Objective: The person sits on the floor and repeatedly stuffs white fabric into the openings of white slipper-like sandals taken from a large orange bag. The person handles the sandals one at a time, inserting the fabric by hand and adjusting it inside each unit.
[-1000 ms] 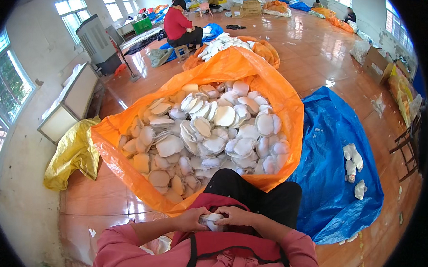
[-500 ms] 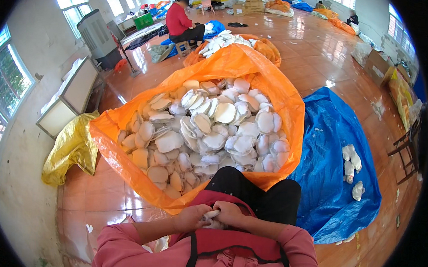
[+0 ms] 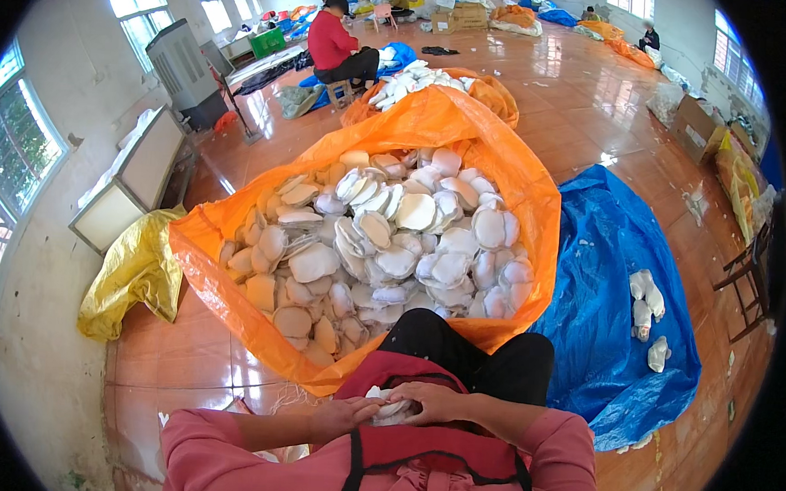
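Note:
In my lap, against the red apron (image 3: 453, 449), I hold a small, soft white cloth piece (image 3: 390, 412) between both hands. My left hand (image 3: 345, 418) has its fingers on the near left side of the piece. From the other side my right hand (image 3: 431, 402) curls round it, the fingers bent over its edge. Parts of the piece are hidden under the fingers. In front of my knees, a large orange sack (image 3: 229, 312) lies spread wide, heaped with flat, rounded white cloth pieces (image 3: 415, 211).
A blue sheet (image 3: 588, 256) on my right carries several small white stuffed pieces (image 3: 646, 299). Yellow sheeting (image 3: 138, 277) lies at left beside a white bench-like box (image 3: 125, 187). A person in red (image 3: 331, 42) sits beyond the orange sack, near another white pile (image 3: 417, 80).
My hands have moved slightly apart, and more of the white cloth piece shows between them. The left fingers have straightened somewhat. The view has shifted a little.

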